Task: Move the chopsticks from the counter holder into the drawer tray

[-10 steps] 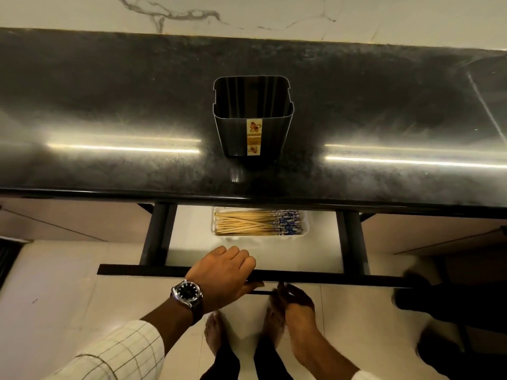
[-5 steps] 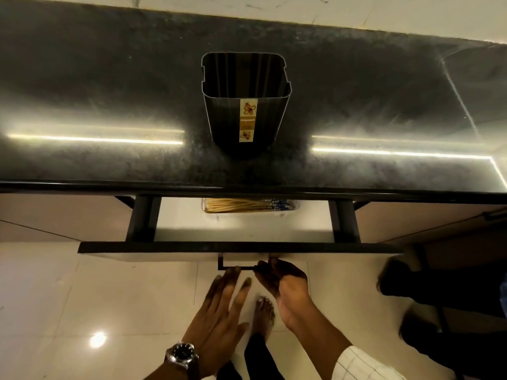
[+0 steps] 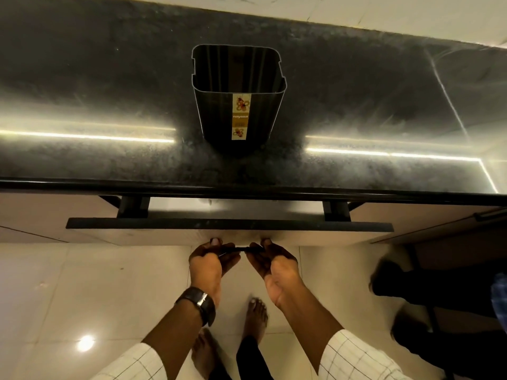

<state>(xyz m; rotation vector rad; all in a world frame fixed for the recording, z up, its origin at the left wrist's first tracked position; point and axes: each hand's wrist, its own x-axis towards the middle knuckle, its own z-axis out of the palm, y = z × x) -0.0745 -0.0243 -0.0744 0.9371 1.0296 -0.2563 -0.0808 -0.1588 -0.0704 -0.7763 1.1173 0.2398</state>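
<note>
The black counter holder (image 3: 238,105) stands in the middle of the dark stone counter (image 3: 82,91), and no chopsticks show in it. Below the counter edge, the drawer (image 3: 230,224) sticks out only a little; its tray and the chopsticks are hidden under the counter. A thin black drawer handle (image 3: 241,249) runs along its wooden front. My left hand (image 3: 208,263), with a wristwatch, grips the handle's left end. My right hand (image 3: 271,266) grips its right end.
Pale wooden cabinet fronts (image 3: 428,223) flank the drawer. Glossy cream floor tiles (image 3: 68,292) lie below, with my bare feet (image 3: 256,316) on them. Another person's dark shoes and trousers (image 3: 439,292) stand at the right.
The drawer has slid most of the way in, hiding the tray of chopsticks. My left hand left the drawer's top edge and now both hands hold the handle.
</note>
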